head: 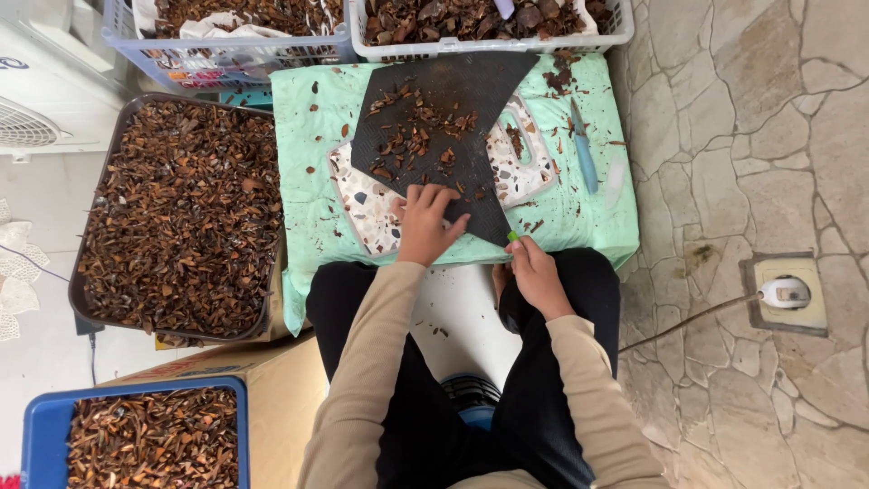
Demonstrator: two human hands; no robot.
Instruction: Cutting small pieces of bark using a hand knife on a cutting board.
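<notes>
Mat [453, 100]: dark, scattered with brown chips, on the counter [308, 199]
Left hand [425, 226]: fingers spread flat on mat
Right hand [536, 276]: fingers clenched around green tool [512, 236]

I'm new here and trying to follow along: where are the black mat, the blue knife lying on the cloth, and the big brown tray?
black mat [453, 86]: head view, bare upper middle.
blue knife [585, 156]: head view, middle of its handle.
brown tray [81, 303]: head view, left rim.
</notes>
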